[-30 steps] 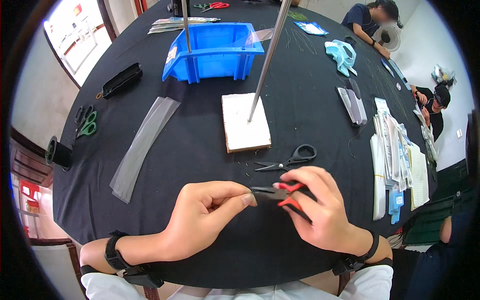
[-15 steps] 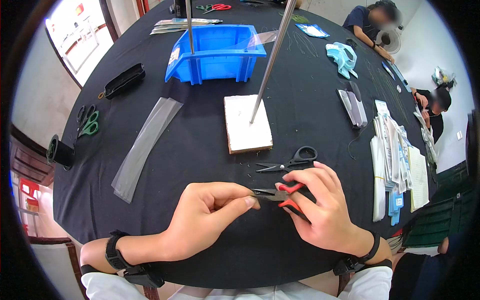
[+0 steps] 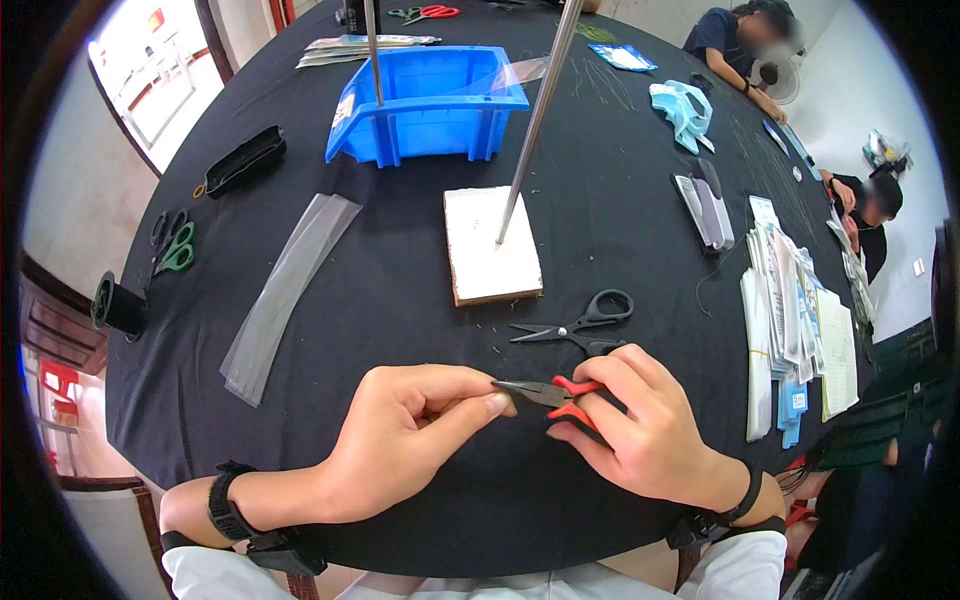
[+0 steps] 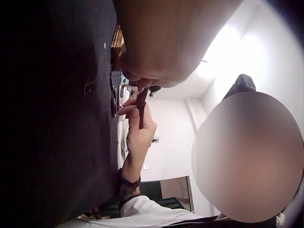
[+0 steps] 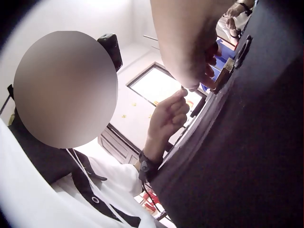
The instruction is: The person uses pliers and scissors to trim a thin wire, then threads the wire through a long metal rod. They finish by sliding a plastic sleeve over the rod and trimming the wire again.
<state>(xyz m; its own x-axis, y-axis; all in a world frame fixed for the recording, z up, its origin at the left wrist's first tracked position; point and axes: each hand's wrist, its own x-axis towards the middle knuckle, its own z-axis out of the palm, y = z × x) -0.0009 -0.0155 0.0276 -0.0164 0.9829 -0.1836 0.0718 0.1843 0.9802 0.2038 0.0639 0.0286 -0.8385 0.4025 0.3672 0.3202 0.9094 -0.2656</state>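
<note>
In the head view my right hand [image 3: 645, 430] grips red-handled pliers [image 3: 545, 392], fingers round the handles. The tips of their jaws reach the fingertips of my left hand [image 3: 400, 440], where thumb and forefinger are pinched together. What lies between those fingertips is too small to make out. Just beyond the pliers lie black scissors [image 3: 590, 318] on the dark cloth. The left wrist view shows the right hand [image 4: 140, 128] past the near hand; the right wrist view shows the left hand [image 5: 166, 118] with its fingers curled.
A white block [image 3: 492, 260] with a metal rod stands ahead, a blue bin [image 3: 440, 125] behind it. Clear strips [image 3: 290, 295] and green scissors [image 3: 178, 250] lie left. Rightward are a stapler [image 3: 708, 210] and packets [image 3: 785, 300]. Two people sit at the far right.
The pliers have tilted and shifted slightly left, their tips now at my left fingertips. My right fingers have drawn closer round the handles. My left hand has hardly moved.
</note>
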